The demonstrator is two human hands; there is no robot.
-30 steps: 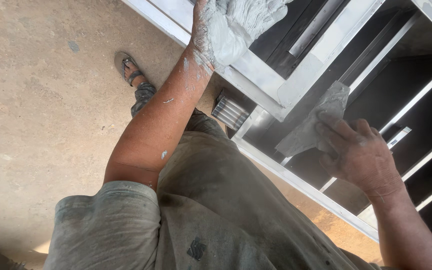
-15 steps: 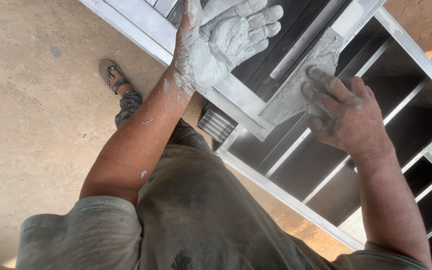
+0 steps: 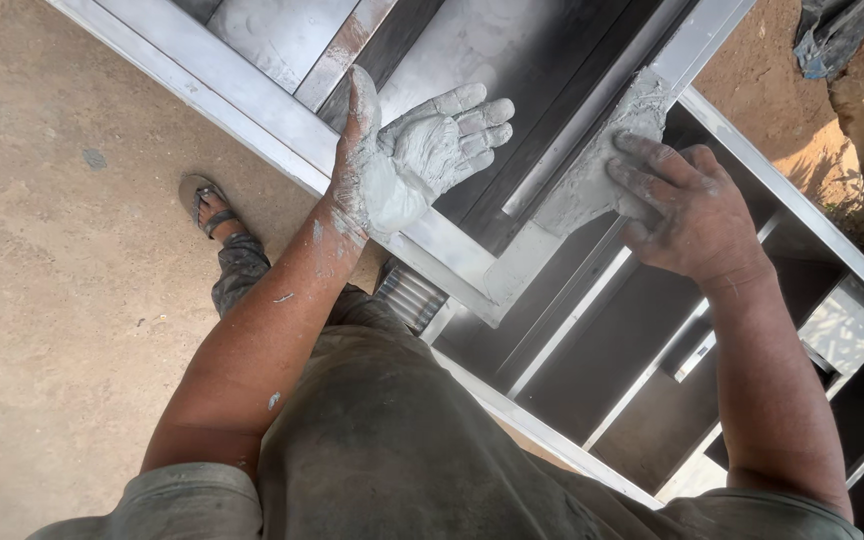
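Observation:
My left hand (image 3: pixel 414 158) is turned palm up over a grey metal frame (image 3: pixel 272 125), fingers spread, with a lump of grey putty (image 3: pixel 407 165) lying in the palm and smeared down to the wrist. My right hand (image 3: pixel 687 210) presses a grey putty-caked pad (image 3: pixel 597 165) flat against a slanted metal bar (image 3: pixel 697 35) of the frame, fingers spread over the pad. The two hands are about a hand's width apart.
The frame has dark panels and several pale crossbars (image 3: pixel 592 330) running to the lower right. Bare dusty concrete floor (image 3: pixel 62 250) lies to the left, with my sandalled foot (image 3: pixel 210 210) on it. Reddish earth and a dark cloth (image 3: pixel 832 30) sit at the top right.
The view has tilted, so the frame and both hands sit lower in the picture. My right hand with the pad has slid up along the bar; the left palm stays open with putty.

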